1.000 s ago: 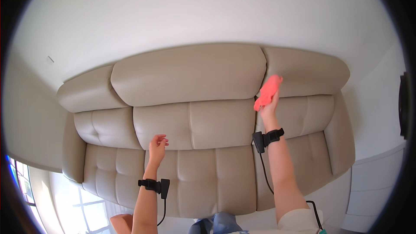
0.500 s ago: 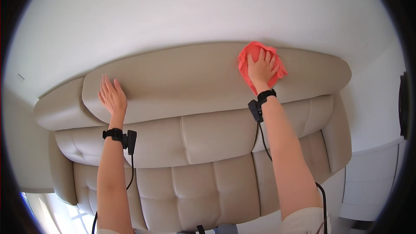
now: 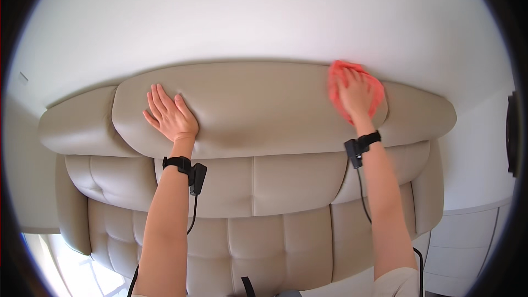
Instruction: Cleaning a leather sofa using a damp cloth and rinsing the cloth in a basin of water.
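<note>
A beige padded sofa (image 3: 291, 187) fills the middle of the view, with a wide headrest (image 3: 264, 104) along its back. Flat on the left part of that headrest rests my left hand (image 3: 173, 118), fingers spread and nothing in it. My right hand (image 3: 356, 96) presses a coral-red cloth (image 3: 377, 90) against the headrest's right end, near the seam. Motion blurs the cloth and the right fingers a little. The palm covers the cloth's middle.
A white wall (image 3: 264, 16) rises behind the sofa. White drawers (image 3: 462, 242) stand at the lower right, and a dark object (image 3: 512, 132) sits at the right edge. Black wrist straps (image 3: 179, 163) with cables (image 3: 363, 198) trail along my forearms.
Against the headrest, my right hand and the cloth have slid right, toward the seam. My left hand has also shifted right and now lies flatter, fingers more spread. The view has moved slightly.
</note>
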Available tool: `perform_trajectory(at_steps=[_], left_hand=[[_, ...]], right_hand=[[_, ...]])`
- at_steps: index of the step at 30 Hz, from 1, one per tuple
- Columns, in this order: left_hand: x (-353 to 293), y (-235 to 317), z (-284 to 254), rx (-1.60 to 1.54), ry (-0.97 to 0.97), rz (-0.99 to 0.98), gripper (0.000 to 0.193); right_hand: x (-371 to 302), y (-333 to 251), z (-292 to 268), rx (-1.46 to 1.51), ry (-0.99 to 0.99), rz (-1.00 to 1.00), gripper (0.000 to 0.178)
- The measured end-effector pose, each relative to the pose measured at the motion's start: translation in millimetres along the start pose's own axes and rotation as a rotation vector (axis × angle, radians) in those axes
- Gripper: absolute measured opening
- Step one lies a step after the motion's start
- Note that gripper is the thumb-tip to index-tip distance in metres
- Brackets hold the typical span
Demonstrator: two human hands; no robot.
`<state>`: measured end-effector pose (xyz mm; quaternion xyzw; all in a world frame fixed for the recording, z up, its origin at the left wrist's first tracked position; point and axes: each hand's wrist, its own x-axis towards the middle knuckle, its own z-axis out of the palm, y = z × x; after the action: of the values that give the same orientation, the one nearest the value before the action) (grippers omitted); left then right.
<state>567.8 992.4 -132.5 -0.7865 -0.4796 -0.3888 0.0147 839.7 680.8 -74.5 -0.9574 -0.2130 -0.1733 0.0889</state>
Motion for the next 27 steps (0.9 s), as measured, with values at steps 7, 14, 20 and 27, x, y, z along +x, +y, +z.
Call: perform_trajectory(at_steps=[7, 14, 20, 27], left_hand=[[10, -9, -5, 0.025, -0.046, 0.000, 0.057], [-43, -87, -54, -0.276, 0.004, -0.017, 0.061], [-289, -290, -58, 0.040, -0.455, -0.834, 0.075], [-431, -345, -102, 0.191, -1.169, -1.361, 0.151]], right_hand=[[-56, -194, 5, 0.263, 0.025, -0.339, 0.064], [-37, -83, 14, 0.223, 0.109, -0.371, 0.055], [-39, -38, 3, 0.043, 0.177, -0.124, 0.052], [-91, -162, 18, -0.032, 0.190, -0.371, 0.057]])
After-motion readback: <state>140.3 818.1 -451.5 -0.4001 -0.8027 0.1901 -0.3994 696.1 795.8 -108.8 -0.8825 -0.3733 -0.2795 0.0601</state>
